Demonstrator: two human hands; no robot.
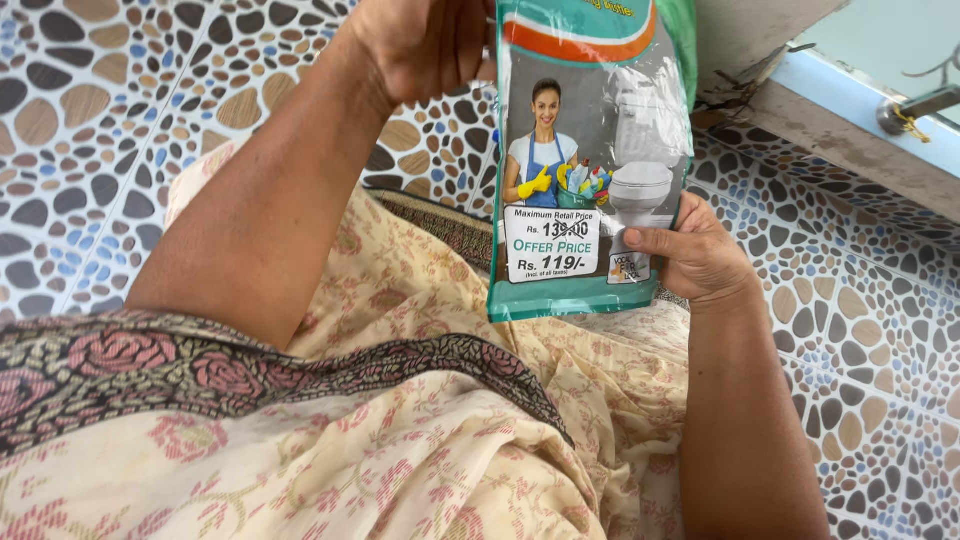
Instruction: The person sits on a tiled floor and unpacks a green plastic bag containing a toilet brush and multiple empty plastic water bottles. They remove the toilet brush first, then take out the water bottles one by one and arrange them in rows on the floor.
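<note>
A flat plastic packet [590,160], green-edged with a printed picture on a grey front, is held upright in front of me. My left hand [420,40] grips its upper left edge near the top of the view. My right hand [695,250] pinches its lower right corner, thumb lying across the front. The packet hangs above my lap, which is covered in cream floral cloth [400,430] with a dark patterned border.
Pebble-pattern tiles [100,120] in brown, black and blue cover the floor around me. At the upper right runs a concrete ledge [850,130] with a pale blue frame and a metal fitting [920,105].
</note>
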